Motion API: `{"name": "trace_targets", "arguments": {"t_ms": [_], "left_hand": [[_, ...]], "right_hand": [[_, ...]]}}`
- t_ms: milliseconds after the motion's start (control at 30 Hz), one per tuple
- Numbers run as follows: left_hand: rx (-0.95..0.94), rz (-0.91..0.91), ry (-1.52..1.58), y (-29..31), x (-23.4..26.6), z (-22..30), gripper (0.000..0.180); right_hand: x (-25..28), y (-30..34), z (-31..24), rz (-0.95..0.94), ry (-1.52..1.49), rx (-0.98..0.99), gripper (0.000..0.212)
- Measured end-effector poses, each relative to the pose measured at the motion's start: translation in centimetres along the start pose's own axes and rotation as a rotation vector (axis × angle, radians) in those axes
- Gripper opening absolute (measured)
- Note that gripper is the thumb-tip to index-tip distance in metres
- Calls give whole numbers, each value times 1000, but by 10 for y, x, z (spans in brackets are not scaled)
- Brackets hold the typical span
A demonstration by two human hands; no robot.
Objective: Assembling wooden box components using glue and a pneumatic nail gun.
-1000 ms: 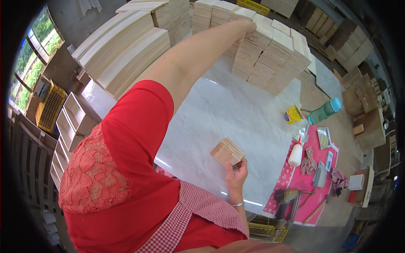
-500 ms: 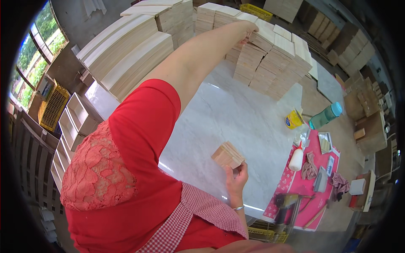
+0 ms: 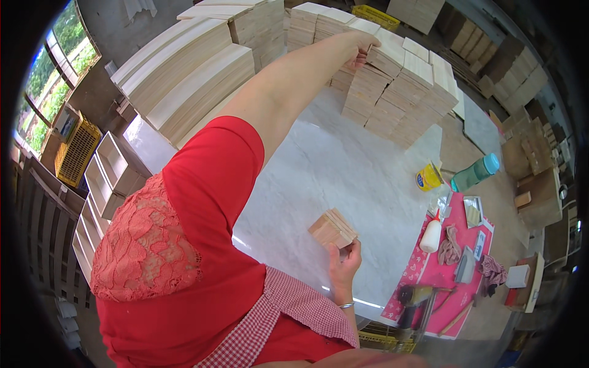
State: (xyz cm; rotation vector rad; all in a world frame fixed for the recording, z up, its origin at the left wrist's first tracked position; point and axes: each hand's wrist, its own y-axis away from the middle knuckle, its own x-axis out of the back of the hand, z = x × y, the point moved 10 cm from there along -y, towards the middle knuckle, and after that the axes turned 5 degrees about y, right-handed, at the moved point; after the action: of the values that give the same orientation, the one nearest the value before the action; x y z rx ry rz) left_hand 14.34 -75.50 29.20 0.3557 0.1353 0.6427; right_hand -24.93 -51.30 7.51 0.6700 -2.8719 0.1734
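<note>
Pale wood fills both ends of our reach: our right hand (image 3: 345, 265) grips a small bundle of pieces (image 3: 331, 228) over the near part of the marble-patterned table (image 3: 307, 165), thumb against its near face and fingers round the right side. We cannot tell whether the bundle rests on the surface or is held just above it. Our left hand (image 3: 366, 48) is stretched to the far stacks of boards (image 3: 368, 89), its fingers curled at the top edge; whether they have closed on a board, we cannot tell.

We judge the step in hand to be picking from those stacks while the bundle is kept together. The next move seems to call for a sure pinch on what we take and a level lift, so the neighbouring columns stay upright, with the right hand steady meanwhile. The glue bottle (image 3: 431, 236) and yellow tub (image 3: 428, 177) stand apart, off to the right
</note>
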Motion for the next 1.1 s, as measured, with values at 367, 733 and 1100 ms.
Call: {"name": "trace_targets", "arguments": {"t_ms": [367,733,1100], "left_hand": [[-17,40,233,-46,15,-17,49],[-212,-489,424,97,52,-136,31],[-333,-714,-255,211,6,-276,56]], "right_hand": [[-4,6,-6,9,-35,109,60],[3,-9,-10,84,-64,77,38],[-7,-14,-19,-56,-62,14,40]]}}
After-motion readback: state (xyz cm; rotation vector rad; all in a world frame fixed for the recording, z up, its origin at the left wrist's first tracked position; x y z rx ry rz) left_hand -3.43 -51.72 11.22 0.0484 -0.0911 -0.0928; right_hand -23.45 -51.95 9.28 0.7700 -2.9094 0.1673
